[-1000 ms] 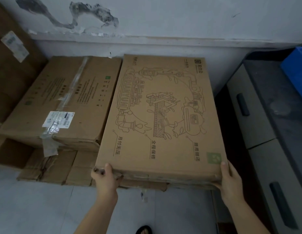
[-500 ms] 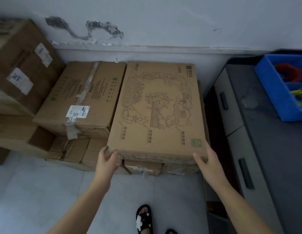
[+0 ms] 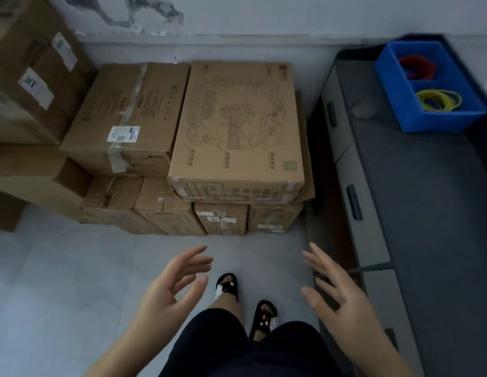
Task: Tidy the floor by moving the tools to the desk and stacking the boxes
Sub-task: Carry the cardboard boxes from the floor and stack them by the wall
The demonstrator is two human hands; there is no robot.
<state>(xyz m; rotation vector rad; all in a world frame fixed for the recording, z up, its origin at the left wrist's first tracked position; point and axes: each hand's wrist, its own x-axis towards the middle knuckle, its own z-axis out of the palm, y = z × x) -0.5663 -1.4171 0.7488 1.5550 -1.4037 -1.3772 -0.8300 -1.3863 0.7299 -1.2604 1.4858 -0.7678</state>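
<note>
brown printed box, blue bin, grey floor

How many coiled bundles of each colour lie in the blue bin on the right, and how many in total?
red coiled bundle, far compartment: 1
yellow coiled bundle, near compartment: 1
Total in the blue bin: 2

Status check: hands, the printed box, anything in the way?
Left hand and right hand open, no grip on anything. Printed box flat on the stack, beside the taped box. Floor by the stack unobstructed.
</note>
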